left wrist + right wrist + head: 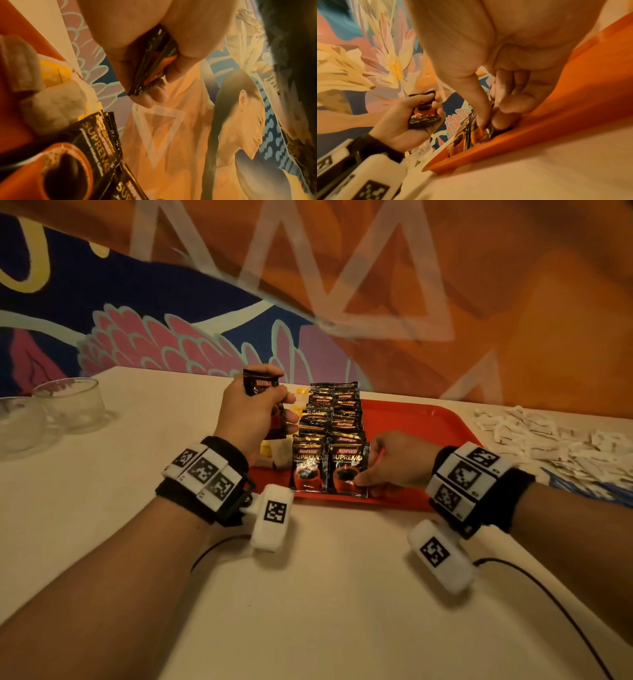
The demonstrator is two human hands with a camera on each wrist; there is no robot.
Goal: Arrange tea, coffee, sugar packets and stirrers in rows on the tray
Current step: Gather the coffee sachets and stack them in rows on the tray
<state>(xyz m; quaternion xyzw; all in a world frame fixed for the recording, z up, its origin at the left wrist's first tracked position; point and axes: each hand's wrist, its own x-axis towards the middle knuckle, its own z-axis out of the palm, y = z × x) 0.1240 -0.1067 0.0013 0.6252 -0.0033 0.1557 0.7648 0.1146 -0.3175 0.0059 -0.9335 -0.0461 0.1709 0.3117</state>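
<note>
A red tray (418, 419) sits on the pale table (308, 594) and holds two rows of black coffee sachets (329, 419), leaning one on another and running from the near rim toward twelve o'clock. Each sachet is glossy black with a red cup of dark coffee printed low down and gold lettering above. At nine o'clock of these rows, still on the tray, lie tea bags (274, 451) with yellow tags, partly hidden behind the left hand (253, 412).

That hand is raised above the tray's left edge, its fingers curled round a small bundle of sachets (263, 392) held upright. The right hand (394, 460) is down at the tray's near rim, thumb and fingertips pinching the lower edge of the front sachet (347, 470) of the right-hand row, which stands almost upright, touching the tray floor.

At three o'clock of the tray a loose heap of white sugar packets (548, 440) is spread on the table. At nine o'clock, well apart, stand two clear glass bowls (72, 402).
</note>
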